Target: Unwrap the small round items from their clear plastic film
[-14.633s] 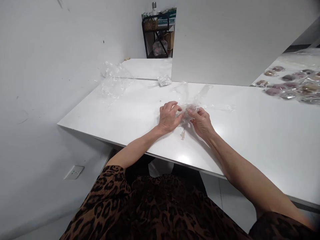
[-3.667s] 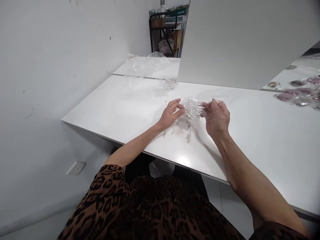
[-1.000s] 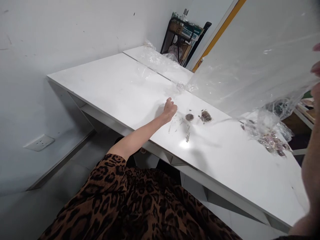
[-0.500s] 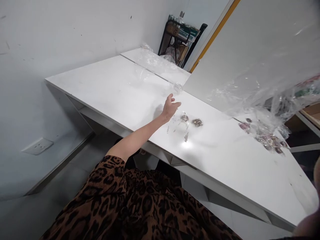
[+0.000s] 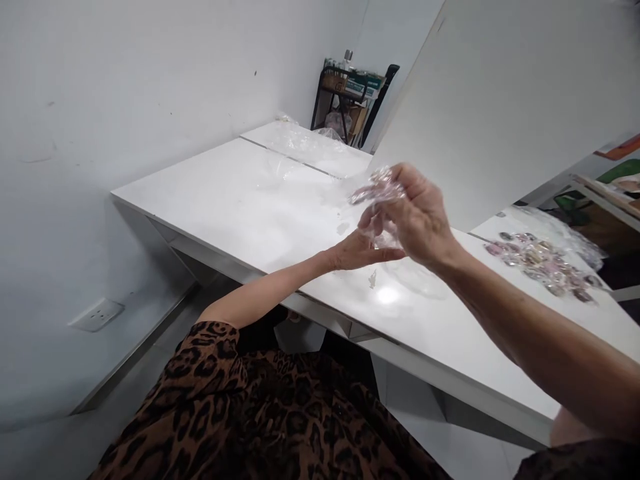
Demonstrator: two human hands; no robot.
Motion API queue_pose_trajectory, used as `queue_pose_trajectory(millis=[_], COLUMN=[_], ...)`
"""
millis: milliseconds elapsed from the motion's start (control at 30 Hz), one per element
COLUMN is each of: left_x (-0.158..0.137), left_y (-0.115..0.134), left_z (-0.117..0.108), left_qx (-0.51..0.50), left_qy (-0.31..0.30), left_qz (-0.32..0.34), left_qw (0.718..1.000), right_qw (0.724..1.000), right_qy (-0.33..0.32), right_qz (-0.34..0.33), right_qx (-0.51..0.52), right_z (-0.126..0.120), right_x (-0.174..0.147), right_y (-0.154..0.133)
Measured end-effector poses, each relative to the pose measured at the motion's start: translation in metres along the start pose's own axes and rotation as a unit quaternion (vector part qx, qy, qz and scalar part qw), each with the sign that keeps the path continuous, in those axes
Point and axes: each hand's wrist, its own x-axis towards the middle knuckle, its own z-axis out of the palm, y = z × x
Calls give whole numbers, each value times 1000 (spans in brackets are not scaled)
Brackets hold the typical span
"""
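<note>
My right hand (image 5: 423, 213) is raised over the table, its fingers closed on a small clear plastic packet (image 5: 379, 190) with something pinkish inside. The crinkled film shines and is partly blurred, so the contents are hard to make out. Just below it, my left hand (image 5: 353, 253) lies low over the white table (image 5: 240, 227), with one digit stretched out to the right. Its other fingers are partly covered by my right hand and the film. Whether the left hand touches the packet, I cannot tell.
At the table's right end lies a pile of small clear-wrapped pieces (image 5: 545, 260), with plastic sheeting (image 5: 575, 233) behind. More clear film (image 5: 305, 143) is at the far end. A tall white panel (image 5: 500, 100) rises along the far edge; a black rack (image 5: 343, 93) stands beyond.
My right arm has come in from the right with the packet. My left hand has shifted slightly down and right. The large sheet of film at right has dropped, exposing more of the pile.
</note>
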Motion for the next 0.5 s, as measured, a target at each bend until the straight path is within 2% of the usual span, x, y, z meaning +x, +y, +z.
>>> queue_pose_trajectory(millis=[67,167,267,367,400,500], left_x=[-10,-20,-12,18,31,75], left_y=[10,23,36,45,45,37], left_z=[-1,-22,-63,-114,-131,-176], left_qx=[9,24,22,45,67,135], left_qy=[-16,25,152,332,372,425], left_qz=[8,-20,-47,18,42,112], left_qw=[1000,999,987,942,925,888], right_qw=[1000,999,998,984,975,946], right_qy=[-14,-9,57,174,212,293], right_qz=[6,-21,-21,35,58,140], right_qx=[-20,-24,-7,-13,-12,-2], right_z=[1,-19,-48,-75,-82,-97], right_x=[-14,-36,-61,-90,-99,-127], right_y=[2,5,20,58,75,126])
